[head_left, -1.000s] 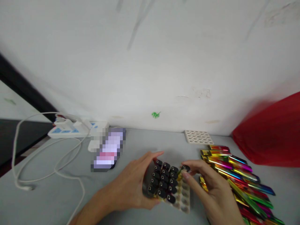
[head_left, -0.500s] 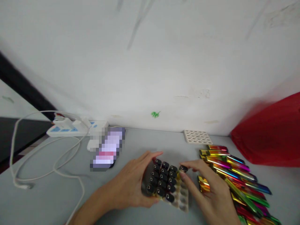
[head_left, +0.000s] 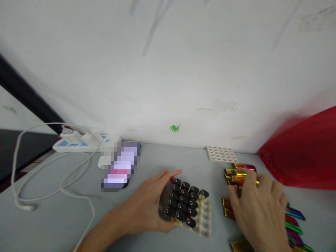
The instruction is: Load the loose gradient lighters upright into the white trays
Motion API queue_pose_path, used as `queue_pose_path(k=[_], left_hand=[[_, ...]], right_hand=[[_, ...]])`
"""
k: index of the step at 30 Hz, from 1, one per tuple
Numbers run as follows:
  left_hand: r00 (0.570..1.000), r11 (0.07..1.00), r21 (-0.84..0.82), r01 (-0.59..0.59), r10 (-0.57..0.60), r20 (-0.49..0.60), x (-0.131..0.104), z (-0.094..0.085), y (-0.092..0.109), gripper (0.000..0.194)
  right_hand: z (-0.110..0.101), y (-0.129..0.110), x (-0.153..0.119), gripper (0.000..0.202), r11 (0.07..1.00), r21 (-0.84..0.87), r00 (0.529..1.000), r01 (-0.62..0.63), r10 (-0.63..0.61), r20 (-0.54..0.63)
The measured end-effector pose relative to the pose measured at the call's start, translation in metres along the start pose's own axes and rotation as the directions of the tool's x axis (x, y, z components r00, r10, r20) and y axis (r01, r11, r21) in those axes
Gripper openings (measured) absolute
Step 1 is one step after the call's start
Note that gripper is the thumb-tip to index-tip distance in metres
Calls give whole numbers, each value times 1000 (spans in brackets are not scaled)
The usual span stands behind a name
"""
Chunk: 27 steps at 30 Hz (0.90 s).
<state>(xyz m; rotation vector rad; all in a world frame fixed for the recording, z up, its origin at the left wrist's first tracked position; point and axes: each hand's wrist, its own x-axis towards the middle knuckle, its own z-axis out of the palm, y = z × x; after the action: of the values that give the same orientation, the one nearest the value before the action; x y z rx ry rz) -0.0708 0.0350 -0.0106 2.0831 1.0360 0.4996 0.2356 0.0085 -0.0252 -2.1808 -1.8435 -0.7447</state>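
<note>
My left hand is closed around the side of a pale rack with rows of round holes. Several slim pieces with black ends, each showing a small ring, stand in the rack's rows. One black-ended piece sits alone at the top of the right-hand column, the rest of which shows bare holes. My right hand lies over a pile of shiny, metallic-coloured sticks, thumb apart from the index finger. Its fingertips are partly hidden, and nothing shows in its grasp.
A second white holed rack lies by the wall. A red bag-like object stands at the right. On the left are a blurred-out phone, a power strip with plugs and a loose white cable.
My right hand has let go of a black-ended piece, now in the rack's right-hand column, and moved right over the shiny pile. My left hand keeps its hold on the rack.
</note>
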Motion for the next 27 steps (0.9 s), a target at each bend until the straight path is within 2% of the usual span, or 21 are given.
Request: queue_pose_path(k=[3, 8, 11, 14, 16, 17, 19, 20, 22, 23, 25, 27], left_hand=[[1000, 1000, 0, -12, 12, -10, 0, 0, 1, 114], [1000, 1000, -5, 9, -9, -3, 0, 0, 1, 113], [1000, 1000, 5, 9, -9, -10, 1, 1, 1, 113], [1000, 1000, 2, 15, -15, -7, 1, 1, 2, 115], [1000, 1000, 5, 31, -31, 0, 1, 1, 2, 116], [999, 999, 9, 38, -38, -1, 1, 1, 3, 117], [999, 999, 17, 49, -49, -8, 0, 1, 3, 118], [999, 998, 18, 52, -52, -8, 0, 1, 3, 118], [998, 998, 16, 54, -54, -9, 0, 1, 2, 119], [999, 999, 14, 51, -51, -8, 0, 2, 2, 119], [999, 999, 6, 39, -39, -9, 0, 2, 1, 119], [999, 999, 2, 33, -33, -12, 0, 3, 0, 118]], right_hand=[[8, 10, 0, 28, 996, -92, 999, 16, -13, 30], [18, 15, -4, 23, 997, -55, 998, 60, -61, -4], [14, 11, -1, 21, 995, 67, 997, 76, -74, -29], [5, 4, 2, 25, 941, 339, 999, 18, -3, -47], [-3, 0, 2, 31, 794, 599, 994, -107, 102, 43], [-6, -1, 2, 34, 667, 720, 982, -190, 140, 130], [-12, -5, 3, 39, 340, 867, 931, -366, 132, 341], [-14, -7, 3, 41, 170, 881, 897, -441, 88, 433], [-17, -11, 4, 44, -127, 819, 826, -560, -10, 564], [-19, -12, 5, 44, -244, 757, 788, -607, -55, 614], [-25, -15, 6, 44, -402, 619, 712, -675, -135, 689], [-32, -15, 8, 47, -478, 507, 652, -717, -204, 730]])
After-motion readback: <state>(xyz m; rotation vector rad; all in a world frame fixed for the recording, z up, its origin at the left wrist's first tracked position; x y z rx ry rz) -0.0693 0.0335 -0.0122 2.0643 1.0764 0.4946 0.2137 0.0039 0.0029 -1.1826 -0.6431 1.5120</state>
